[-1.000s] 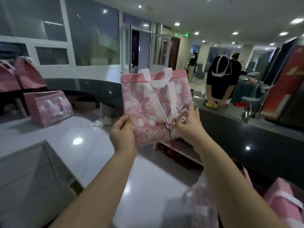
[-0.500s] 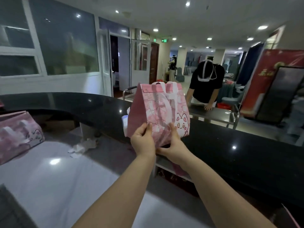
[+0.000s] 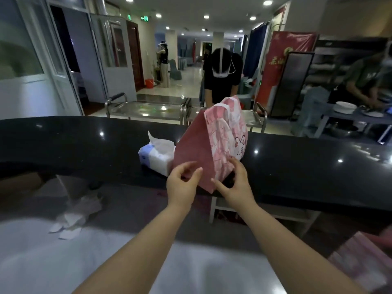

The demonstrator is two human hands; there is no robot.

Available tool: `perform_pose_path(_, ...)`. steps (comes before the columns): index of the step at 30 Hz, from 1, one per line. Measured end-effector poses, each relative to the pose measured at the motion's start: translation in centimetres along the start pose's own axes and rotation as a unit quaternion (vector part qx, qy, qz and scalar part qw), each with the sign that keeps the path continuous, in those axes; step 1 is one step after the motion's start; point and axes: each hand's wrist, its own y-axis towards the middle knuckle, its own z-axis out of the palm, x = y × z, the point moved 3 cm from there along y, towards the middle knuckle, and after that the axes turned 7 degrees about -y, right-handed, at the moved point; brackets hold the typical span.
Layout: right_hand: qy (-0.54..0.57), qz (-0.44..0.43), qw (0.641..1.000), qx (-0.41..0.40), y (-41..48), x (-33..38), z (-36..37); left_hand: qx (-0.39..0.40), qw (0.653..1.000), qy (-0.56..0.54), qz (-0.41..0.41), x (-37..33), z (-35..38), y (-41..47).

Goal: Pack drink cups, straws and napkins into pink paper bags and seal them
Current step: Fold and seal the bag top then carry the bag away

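Since the earlier frame we have brought the pink paper bag [image 3: 212, 145] down out of the air, and it now stands on the black counter [image 3: 84, 145], its base at the counter's near edge. Our hands have slid from its lower half to its bottom.

Our left hand [image 3: 182, 183] is in front of the bag's plain pink side panel, thumb and fingers loosely curved with a gap between them and nothing clamped in it. Our right hand [image 3: 235, 183] is at the bag's near bottom corner. The forefinger stretches along the lower edge and the other fingertips lie on the printed face below the cartoon cat. The thumb is hidden, so we cannot tell whether this hand pinches the paper or only touches it. The bag's top is folded shut and leans away from both hands.

Just beyond the left hand, touching the bag's far side, lies a soft tissue pack [image 3: 157, 155] with one sheet sticking up. Below and left of that hand, crumpled tissues [image 3: 78, 211] lie on the lower worktop. Another pink bag [image 3: 360, 262] sits well below the right hand.
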Motion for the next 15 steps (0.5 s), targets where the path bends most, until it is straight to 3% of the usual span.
perform_pose_path(4,0.018,0.021,0.999,-0.035,0.0,0.5,1.1,-0.058,0.998,-0.019,0.015,0.3,-2.8,3.2)
perform_pose_path(10,-0.047,0.016,0.998,-0.044,0.3,0.2,1.7,0.025,0.997,0.066,0.012,2.1,-3.0,4.9)
perform_pose_path(15,0.012,0.038,0.999,0.002,1.4,0.0,1.3,0.028,0.986,0.162,0.041,1.3,-3.4,7.0)
